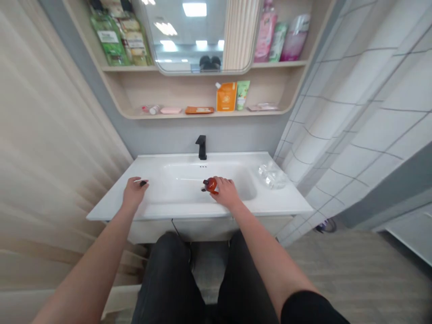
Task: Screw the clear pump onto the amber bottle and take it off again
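In my right hand (227, 191) is a small reddish-amber bottle (211, 184), held over the white sink basin (182, 194). The bottle tilts to the left, its dark neck end pointing that way. My left hand (133, 192) is closed at the left side of the washbasin counter, with a small black piece (143, 182), possibly a cap, between the fingertips. A black faucet (201, 147) stands behind the basin, in the middle.
Clear plastic items (271, 175) lie on the counter's right side. Above, a shelf (155, 116) carries an orange pouch (226, 96), a green tube (242, 95) and several small packs. A mirror (202, 40) hangs between green bottles (110, 38) and pink bottles (266, 33). A curtain (50, 135) borders the left.
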Action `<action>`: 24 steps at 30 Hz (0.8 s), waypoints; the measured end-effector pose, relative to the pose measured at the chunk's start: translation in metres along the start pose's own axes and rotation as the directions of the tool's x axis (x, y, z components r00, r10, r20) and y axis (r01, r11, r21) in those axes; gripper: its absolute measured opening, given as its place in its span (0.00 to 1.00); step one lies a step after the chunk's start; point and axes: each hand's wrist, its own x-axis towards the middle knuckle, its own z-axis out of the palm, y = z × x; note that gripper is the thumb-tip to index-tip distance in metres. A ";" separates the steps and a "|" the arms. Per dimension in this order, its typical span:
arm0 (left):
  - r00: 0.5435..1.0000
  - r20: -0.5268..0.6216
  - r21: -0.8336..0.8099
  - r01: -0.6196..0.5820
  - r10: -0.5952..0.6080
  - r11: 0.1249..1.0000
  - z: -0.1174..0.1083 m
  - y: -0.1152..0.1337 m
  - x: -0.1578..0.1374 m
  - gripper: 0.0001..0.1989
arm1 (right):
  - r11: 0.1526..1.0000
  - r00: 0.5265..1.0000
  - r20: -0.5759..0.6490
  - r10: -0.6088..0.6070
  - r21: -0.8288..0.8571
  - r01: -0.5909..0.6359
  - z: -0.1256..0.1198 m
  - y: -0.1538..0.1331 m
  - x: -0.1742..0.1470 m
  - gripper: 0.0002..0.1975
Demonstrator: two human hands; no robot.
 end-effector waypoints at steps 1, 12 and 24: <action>1.000 0.011 0.146 0.007 -0.009 0.989 -0.017 -0.006 0.009 0.16 | 1.000 1.000 0.000 -0.001 0.008 0.001 0.001 0.001 0.000 0.32; 0.995 0.096 0.689 -0.061 -0.008 0.723 -0.045 -0.057 0.055 0.25 | 0.997 0.999 0.016 -0.036 0.068 0.035 0.006 0.010 0.002 0.37; 0.998 -0.025 0.595 0.054 -0.049 0.802 -0.058 -0.041 0.040 0.23 | 0.997 1.000 -0.005 -0.029 0.074 0.029 0.003 0.009 -0.004 0.37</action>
